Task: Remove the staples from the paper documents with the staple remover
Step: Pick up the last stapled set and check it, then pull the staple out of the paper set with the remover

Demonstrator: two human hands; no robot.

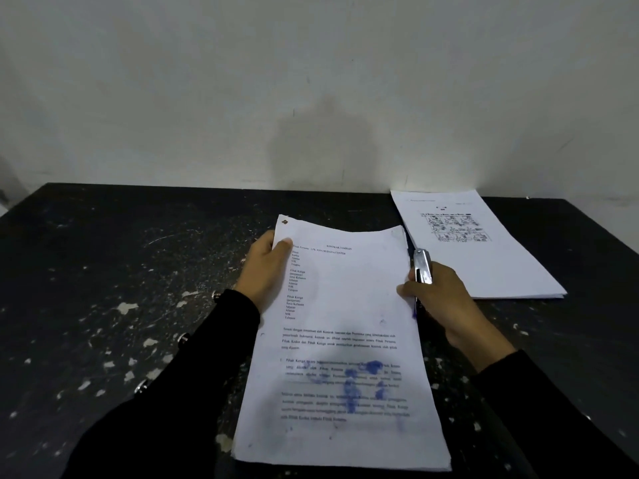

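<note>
A stapled paper document (345,323) with printed text and blue ink smudges lies in the middle of the black table (103,288), its top end lifted. A small dark staple mark (285,221) shows at its top left corner. My left hand (264,271) grips the document's upper left edge, thumb on top of the page. My right hand (439,299) is at the document's right edge and holds a silver staple remover (422,267), which points away from me.
A second stack of white papers (484,247) with a printed picture grid lies at the back right, near the wall (311,81). The black tabletop is scratched and speckled with white chips.
</note>
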